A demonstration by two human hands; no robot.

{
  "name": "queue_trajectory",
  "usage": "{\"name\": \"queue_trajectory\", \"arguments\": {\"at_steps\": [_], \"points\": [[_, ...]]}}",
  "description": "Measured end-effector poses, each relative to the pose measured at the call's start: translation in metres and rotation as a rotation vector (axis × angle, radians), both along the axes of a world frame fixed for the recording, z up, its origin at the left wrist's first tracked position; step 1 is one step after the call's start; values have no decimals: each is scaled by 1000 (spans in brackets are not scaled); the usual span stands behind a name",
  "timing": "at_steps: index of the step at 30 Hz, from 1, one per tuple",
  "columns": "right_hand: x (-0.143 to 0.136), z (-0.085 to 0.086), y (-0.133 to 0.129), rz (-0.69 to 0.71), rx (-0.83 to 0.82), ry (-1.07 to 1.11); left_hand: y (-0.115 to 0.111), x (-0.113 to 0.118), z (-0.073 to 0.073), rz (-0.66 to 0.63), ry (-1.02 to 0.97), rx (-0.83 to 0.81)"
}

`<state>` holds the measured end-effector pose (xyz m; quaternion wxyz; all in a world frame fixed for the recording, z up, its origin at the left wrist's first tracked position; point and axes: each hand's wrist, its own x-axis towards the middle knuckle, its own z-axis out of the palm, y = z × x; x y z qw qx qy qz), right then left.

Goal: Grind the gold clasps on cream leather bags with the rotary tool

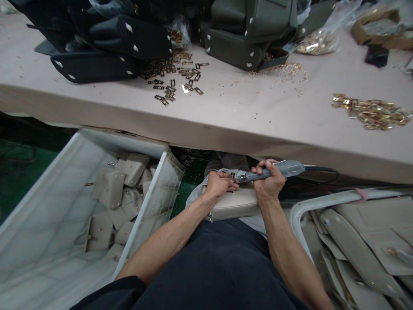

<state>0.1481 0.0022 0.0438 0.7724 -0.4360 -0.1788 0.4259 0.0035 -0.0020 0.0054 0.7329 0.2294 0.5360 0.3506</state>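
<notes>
A cream handbag (237, 206) rests on my lap against a pale cloth. My right hand (270, 181) is wrapped round a grey electric screwdriver (288, 168), whose cable runs off to the right. Its tip points left, at a small metal fitting (232, 175) on the bag. The fingers of my left hand (219, 184) are pinched together at that fitting, close to the screwdriver's tip. Whether the tip touches a screw is too small to make out.
A table (219, 116) runs across in front, bearing dark bags (93, 66), dark metal fittings (166, 90), gold fittings (374, 113) and scattered tiny screws (290, 73). White bins with beige bags stand left (161, 172) and right (300, 215).
</notes>
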Motion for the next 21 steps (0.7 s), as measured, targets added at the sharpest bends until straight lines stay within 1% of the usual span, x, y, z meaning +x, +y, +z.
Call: {"name": "queue_trajectory", "arguments": {"at_steps": [8, 13, 16, 19, 21], "points": [[2, -1, 1, -13, -16, 22, 0, -2, 2, -15, -10, -4], [2, -3, 3, -15, -42, 60, -1, -4, -2, -14, -17, -1], [3, -4, 4, -30, -61, 75, -1, -6, -4, -34, -13, 15], [4, -7, 6, -53, -94, 113, 0, -7, -5, -57, -9, 25], [6, -9, 8, -65, -119, 155, 1, -7, -4, -49, 0, 17]]}}
